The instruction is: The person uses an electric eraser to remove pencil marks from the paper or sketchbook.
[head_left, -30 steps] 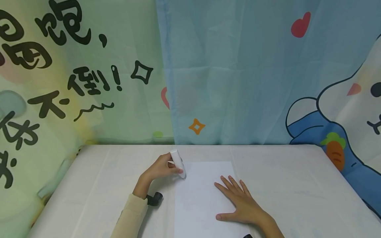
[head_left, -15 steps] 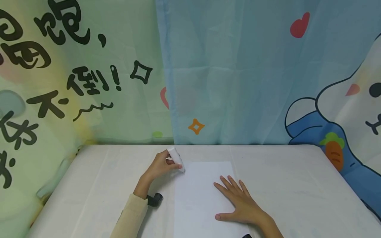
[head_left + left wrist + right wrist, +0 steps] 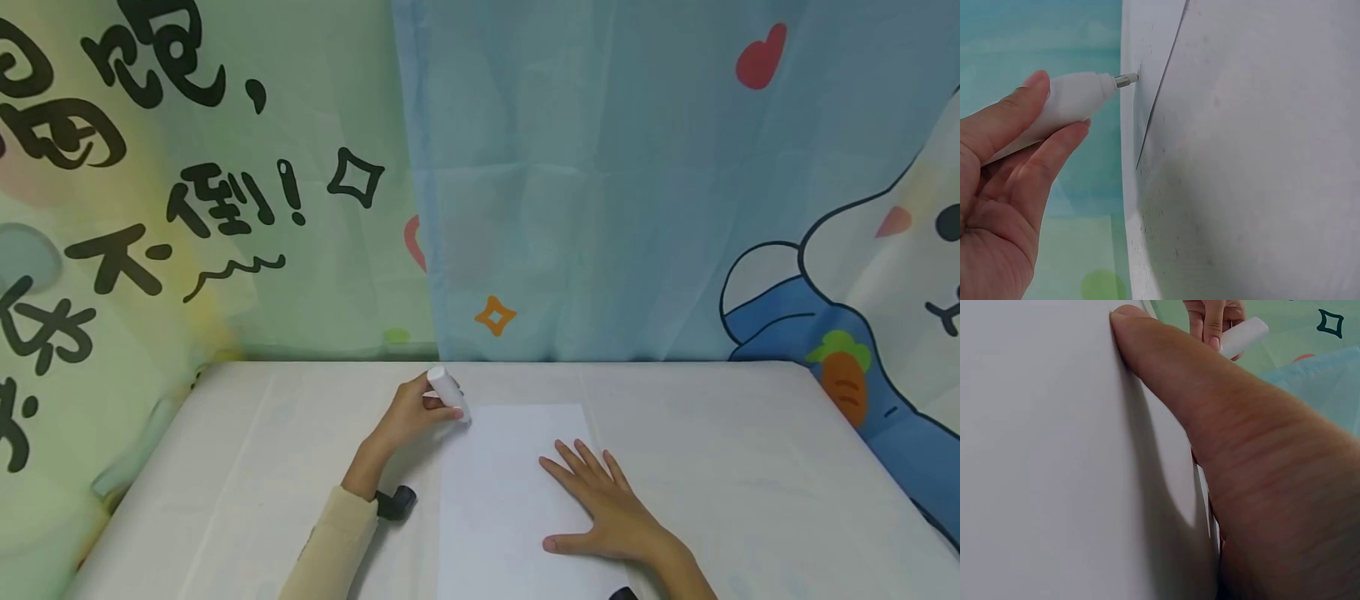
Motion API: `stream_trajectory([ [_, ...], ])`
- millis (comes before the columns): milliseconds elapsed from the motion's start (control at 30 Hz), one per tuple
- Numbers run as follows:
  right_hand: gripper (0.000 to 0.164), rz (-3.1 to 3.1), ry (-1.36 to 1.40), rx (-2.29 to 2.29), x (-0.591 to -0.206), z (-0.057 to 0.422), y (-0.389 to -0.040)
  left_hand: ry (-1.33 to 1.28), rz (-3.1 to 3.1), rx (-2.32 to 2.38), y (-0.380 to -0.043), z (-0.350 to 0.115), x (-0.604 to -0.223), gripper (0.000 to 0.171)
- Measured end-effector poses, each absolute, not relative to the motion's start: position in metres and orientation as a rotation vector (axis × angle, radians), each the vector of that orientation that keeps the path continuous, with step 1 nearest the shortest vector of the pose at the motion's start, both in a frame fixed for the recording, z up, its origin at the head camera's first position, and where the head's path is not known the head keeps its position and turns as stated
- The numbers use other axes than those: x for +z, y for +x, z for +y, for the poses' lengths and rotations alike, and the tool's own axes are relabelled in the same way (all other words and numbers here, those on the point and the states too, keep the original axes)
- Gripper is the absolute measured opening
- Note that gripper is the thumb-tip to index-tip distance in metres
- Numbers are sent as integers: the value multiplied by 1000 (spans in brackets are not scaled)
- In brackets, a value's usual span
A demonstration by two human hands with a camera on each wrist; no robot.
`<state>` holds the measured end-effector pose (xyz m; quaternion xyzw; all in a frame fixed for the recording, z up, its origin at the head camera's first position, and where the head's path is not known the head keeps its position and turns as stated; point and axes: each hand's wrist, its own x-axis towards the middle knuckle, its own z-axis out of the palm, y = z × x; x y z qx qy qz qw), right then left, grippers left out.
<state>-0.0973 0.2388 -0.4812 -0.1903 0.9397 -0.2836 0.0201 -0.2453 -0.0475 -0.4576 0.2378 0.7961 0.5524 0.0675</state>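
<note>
My left hand [image 3: 408, 414] pinches a white electric eraser [image 3: 448, 392] between thumb and fingers. In the left wrist view, the electric eraser [image 3: 1079, 100] has a metal collar and a small pale eraser tip [image 3: 1134, 78], which is at the sheet near its edge. Whether the tip touches is hard to tell. The white sheet of paper [image 3: 510, 500] lies on the table, with the eraser by its far left corner. My right hand [image 3: 603, 508] rests spread on the sheet's right side. Its thumb [image 3: 1210, 387] fills much of the right wrist view.
A white cloth covers the table [image 3: 750, 467]. Small dark specks [image 3: 1175, 253] lie on the cloth beside the sheet. Behind the table hangs a printed curtain [image 3: 637, 208]. A black wrist camera [image 3: 397, 503] sits on the left wrist.
My left hand has moved the electric eraser away from me along the sheet's left edge, then slightly right. The right hand stays in place.
</note>
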Motion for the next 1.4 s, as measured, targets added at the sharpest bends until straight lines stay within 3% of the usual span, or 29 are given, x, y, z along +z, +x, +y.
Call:
stream_trajectory([
  [1400, 94, 2928, -597, -877, -482, 239, -97, 785, 2357, 1614, -243, -50, -456, 34],
])
